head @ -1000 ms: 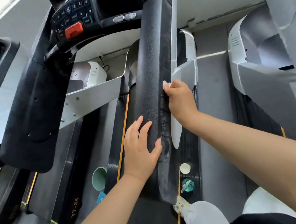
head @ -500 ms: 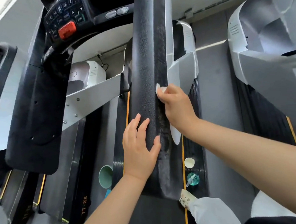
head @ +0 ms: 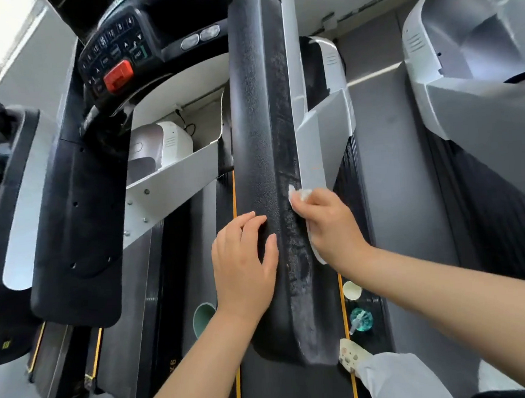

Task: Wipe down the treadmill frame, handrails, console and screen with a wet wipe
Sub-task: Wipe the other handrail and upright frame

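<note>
As the right hand (head: 326, 222) drew the bunched wet wipe (head: 298, 194) back down the handrail's (head: 258, 112) dusty right edge, the left hand (head: 243, 259) stayed flat beside it, fingers relaxed; grime remained along the handrail below.

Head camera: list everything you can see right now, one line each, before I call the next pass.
Handrail: one, black padded, centre, running up the frame.
Wet wipe: one, white, pressed against the handrail's right edge.
Console: one, black keypad with a red stop button, upper left.
Neighbouring treadmill: one, grey and white, right.
Cup: one, white, on the deck lower right.
Spray bottle: one, teal, just below the cup.
Green tub: one, on the floor left of the handrail.
Left hand: flat on the handrail.
Right hand: holding the wipe.
</note>
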A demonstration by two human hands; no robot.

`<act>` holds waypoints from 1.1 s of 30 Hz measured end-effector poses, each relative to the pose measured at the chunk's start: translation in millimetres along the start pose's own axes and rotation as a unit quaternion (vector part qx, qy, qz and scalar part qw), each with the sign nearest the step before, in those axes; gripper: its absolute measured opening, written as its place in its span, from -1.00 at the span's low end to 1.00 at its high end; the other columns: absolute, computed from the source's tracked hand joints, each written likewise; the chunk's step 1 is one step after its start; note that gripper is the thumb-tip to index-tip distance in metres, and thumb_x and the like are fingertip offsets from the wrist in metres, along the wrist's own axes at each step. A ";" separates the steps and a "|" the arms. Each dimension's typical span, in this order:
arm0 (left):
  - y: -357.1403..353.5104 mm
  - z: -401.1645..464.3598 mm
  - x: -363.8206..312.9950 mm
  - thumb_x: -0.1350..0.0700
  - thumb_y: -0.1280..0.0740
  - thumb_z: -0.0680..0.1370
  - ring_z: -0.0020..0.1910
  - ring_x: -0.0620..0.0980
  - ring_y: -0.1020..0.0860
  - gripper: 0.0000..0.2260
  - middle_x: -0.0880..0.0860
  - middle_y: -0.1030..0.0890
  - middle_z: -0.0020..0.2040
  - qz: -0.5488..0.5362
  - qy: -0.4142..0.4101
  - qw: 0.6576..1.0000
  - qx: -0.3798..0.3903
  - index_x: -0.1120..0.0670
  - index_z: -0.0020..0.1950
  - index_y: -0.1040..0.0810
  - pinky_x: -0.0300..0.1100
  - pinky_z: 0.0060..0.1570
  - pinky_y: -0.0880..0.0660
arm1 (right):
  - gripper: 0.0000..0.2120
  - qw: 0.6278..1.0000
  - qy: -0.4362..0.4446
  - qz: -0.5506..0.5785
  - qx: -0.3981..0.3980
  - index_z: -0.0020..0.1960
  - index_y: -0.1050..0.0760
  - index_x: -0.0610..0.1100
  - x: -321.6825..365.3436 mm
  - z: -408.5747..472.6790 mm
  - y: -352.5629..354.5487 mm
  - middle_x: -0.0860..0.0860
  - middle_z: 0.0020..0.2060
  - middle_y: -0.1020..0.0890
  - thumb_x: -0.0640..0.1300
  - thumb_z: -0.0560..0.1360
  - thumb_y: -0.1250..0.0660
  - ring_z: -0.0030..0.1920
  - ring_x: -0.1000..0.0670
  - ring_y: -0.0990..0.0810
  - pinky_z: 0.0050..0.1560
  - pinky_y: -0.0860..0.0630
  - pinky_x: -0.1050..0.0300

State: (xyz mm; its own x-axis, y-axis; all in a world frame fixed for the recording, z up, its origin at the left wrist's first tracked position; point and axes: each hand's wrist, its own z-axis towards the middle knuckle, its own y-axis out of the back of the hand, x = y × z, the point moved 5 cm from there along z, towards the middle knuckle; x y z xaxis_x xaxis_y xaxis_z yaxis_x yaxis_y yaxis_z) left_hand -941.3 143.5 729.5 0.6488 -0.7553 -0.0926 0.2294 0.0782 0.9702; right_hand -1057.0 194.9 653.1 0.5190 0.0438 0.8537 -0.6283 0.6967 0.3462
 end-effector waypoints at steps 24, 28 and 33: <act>-27.9 89.3 -14.1 0.14 -0.18 0.45 0.12 0.03 -0.35 -0.70 0.17 -0.51 0.15 -0.033 -0.032 0.998 -0.038 0.21 0.11 -0.54 -0.16 0.18 -0.25 | -0.75 0.973 -0.181 0.132 -0.056 0.12 -0.62 -0.24 -50.9 38.0 -9.8 0.15 -0.34 -0.31 -0.31 0.53 -0.22 -0.30 0.18 -0.35 -0.21 -0.28 0.49; -28.4 89.0 -14.5 0.14 -0.18 0.45 0.12 0.03 -0.34 -0.70 0.16 -0.50 0.16 -0.026 -0.026 0.999 -0.034 0.20 0.12 -0.53 -0.16 0.18 -0.24 | -0.69 0.973 -0.178 0.131 -0.063 0.19 -0.54 -0.23 -31.9 -16.3 -13.0 0.10 -0.29 -0.39 -0.29 0.48 -0.21 -0.23 0.25 -0.36 -0.13 -0.29 0.56; -28.9 90.1 -13.9 0.14 -0.18 0.44 0.13 0.04 -0.34 -0.69 0.16 -0.49 0.16 -0.020 -0.021 0.999 -0.033 0.19 0.13 -0.53 -0.17 0.19 -0.23 | -0.74 0.967 -0.219 0.098 -0.083 0.05 -0.64 -0.24 -85.8 75.4 -25.5 -0.01 -0.30 -0.38 -0.31 0.52 -0.19 -0.24 0.10 -0.35 -0.25 -0.25 0.42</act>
State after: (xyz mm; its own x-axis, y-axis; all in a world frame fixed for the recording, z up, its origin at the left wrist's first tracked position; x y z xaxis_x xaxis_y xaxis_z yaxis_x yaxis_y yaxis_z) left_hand -1022.3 93.1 723.0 0.6078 -0.7850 -0.1196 0.3028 0.0898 0.9488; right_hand -1129.2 119.4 600.3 0.0809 -0.0956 0.9921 -0.5694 0.8125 0.1247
